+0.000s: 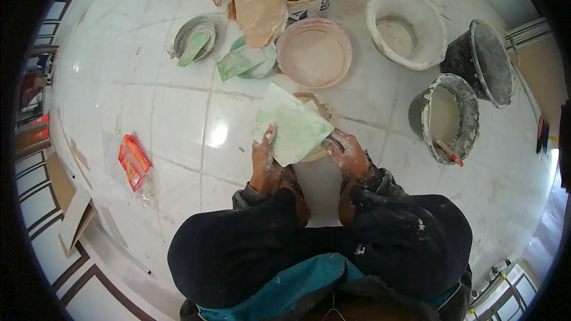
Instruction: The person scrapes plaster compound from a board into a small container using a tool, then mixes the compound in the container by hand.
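A thin, flat green sheet [291,125], smeared with white, is held between my two hands in front of my feet. My left hand [265,163] grips its lower left edge, the thumb lying on top. At the right corner, my right hand [350,156] has its fingers closed on the sheet. Both hands have white smears on them. Beneath the sheet is a round tan container [321,106], mostly hidden, with pale material at its rim. Just beyond lie a shallow pinkish basin [314,53] and a green bowl [262,66] with a green-and-white flat piece [241,62] across it.
A metal bowl [205,25] holds another green piece [193,49]. Behind stands a bucket [309,9] with torn brown paper [256,6]. To the right are a white basin [375,21], a dark bucket [464,53] and a bucket of greyish liquid [422,113]. A red-orange packet [135,163] lies left.
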